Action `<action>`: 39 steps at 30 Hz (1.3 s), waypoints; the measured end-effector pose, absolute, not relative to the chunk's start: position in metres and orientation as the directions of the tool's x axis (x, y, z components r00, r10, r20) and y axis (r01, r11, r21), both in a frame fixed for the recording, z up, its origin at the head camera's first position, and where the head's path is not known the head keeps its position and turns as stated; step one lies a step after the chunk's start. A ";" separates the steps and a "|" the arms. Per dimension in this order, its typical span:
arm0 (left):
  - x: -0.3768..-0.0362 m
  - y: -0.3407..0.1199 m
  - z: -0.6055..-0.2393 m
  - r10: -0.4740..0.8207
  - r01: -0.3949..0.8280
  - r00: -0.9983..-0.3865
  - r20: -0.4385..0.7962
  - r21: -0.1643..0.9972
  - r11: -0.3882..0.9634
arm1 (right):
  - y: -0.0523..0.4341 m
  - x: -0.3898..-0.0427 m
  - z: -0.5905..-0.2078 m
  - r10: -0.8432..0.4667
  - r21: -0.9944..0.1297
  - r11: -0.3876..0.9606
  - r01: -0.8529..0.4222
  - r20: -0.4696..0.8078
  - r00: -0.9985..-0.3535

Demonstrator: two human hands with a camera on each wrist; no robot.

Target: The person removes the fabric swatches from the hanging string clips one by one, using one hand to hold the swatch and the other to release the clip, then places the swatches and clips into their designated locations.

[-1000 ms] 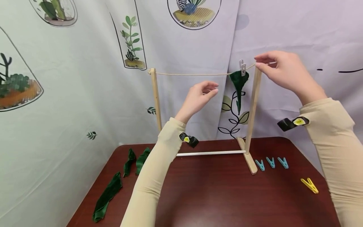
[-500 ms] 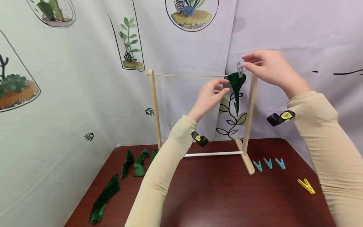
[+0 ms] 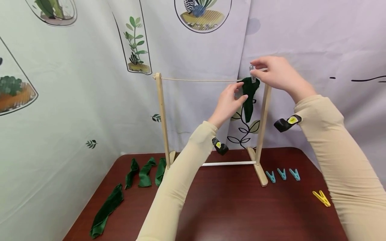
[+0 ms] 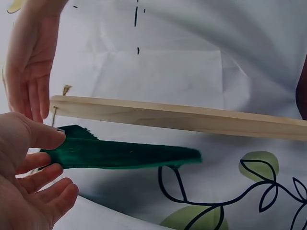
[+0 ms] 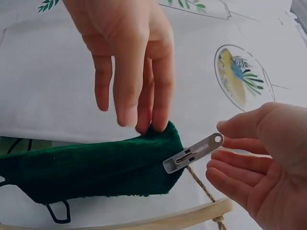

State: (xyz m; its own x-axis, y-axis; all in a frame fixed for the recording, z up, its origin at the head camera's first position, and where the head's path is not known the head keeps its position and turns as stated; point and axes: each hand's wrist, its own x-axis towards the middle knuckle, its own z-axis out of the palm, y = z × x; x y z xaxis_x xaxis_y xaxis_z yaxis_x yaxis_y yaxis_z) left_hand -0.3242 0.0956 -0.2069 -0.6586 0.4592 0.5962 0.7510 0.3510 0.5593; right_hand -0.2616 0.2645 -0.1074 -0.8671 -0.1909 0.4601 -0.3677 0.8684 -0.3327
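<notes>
A strip of dark green velvety cloth (image 3: 249, 97) hangs near the right end of a string (image 3: 199, 80), held by a grey clothespin (image 5: 192, 153). My left hand (image 3: 227, 103) is at the cloth's left edge. Its fingertips touch the upper edge in the right wrist view, while the thumb stands apart from the fingers. My right hand (image 3: 275, 73) is at the top of the clothespin; in the right wrist view its thumb and fingers lie on either side of the handle end, with a gap visible.
The string runs between two wooden posts, left (image 3: 163, 117) and right (image 3: 263, 124), joined low by a white rod (image 3: 229, 163). Several green cloth strips (image 3: 107, 212) lie at the table's left. Blue clothespins (image 3: 281, 174) and a yellow clothespin (image 3: 321, 198) lie right.
My left hand has moved right and up to the hanging cloth, which now looks wider. My right hand has moved left from the post top to the grey clothespin.
</notes>
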 end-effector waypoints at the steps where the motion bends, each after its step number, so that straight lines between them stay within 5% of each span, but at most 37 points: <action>1: -0.325 0.097 -0.208 0.457 0.746 -0.664 0.592 0.562 0.357 | 0.264 -0.263 -0.107 -0.195 -0.333 0.868 -0.368 0.453 -0.870; 39: -0.324 0.100 -0.224 0.386 0.760 -0.649 0.656 0.584 0.286 | 0.270 -0.265 -0.112 -0.197 -0.523 0.765 -0.374 0.363 -0.911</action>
State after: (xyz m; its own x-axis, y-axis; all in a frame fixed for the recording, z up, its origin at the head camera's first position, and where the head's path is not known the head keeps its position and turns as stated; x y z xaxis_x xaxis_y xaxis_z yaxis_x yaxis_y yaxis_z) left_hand -0.3243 0.0998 -0.2236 -0.6487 0.3863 0.6557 0.7601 0.2859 0.5835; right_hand -0.2648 0.2702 -0.1121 -0.9107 -0.1974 0.3629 -0.3744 0.7654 -0.5234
